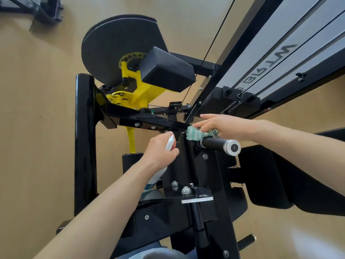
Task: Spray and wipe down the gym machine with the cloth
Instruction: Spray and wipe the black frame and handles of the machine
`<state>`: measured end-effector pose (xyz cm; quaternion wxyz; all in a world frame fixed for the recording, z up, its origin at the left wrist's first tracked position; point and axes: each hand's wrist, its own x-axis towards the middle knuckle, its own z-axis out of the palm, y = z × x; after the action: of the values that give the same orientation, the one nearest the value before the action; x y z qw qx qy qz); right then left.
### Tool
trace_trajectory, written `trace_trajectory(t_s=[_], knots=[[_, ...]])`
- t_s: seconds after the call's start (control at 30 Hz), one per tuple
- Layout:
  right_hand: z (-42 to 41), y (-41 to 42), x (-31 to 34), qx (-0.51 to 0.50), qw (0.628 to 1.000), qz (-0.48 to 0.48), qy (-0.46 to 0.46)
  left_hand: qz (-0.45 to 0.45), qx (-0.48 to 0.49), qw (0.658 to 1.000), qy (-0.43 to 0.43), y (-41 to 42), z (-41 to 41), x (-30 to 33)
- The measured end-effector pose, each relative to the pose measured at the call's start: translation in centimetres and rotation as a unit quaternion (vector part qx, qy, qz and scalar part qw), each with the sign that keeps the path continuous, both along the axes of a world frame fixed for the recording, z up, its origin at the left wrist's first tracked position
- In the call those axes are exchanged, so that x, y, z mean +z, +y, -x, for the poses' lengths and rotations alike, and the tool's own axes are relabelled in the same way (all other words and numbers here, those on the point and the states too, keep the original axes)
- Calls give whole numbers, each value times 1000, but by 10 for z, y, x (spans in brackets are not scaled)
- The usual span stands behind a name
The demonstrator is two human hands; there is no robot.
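Observation:
A black gym machine [149, 120] with yellow pivot parts [138, 90] fills the middle of the view. My left hand [160, 152] grips a white spray bottle [170, 143], its nozzle near the frame joint; the bottle's body shows below my wrist. My right hand [224, 128] presses a green-and-white cloth [196, 134] with straight fingers onto the frame, just above a black handle with a silver end cap [221, 144].
A black pad [166, 71] and a round black cam disc [115, 47] sit above the yellow parts. The weight stack cover with cables [280, 58] runs off to the upper right. Black seat padding [270, 180] lies lower right, over tan floor [37, 128].

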<state>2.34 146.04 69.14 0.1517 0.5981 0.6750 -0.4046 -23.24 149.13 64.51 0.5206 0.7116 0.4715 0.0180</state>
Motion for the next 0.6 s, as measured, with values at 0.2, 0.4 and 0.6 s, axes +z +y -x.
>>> trace_trajectory(t_s=[0.2,0.4,0.6], knots=[[5,18,36,-128,986,-69,-80,-11,-158,986,47,7,4,-18],[43,36,40,-262,961,-88,-11,-56,-251,965,60,10,18,-30],[54,50,29,-297,954,-45,-14,16,-169,985,36,18,32,-30]])
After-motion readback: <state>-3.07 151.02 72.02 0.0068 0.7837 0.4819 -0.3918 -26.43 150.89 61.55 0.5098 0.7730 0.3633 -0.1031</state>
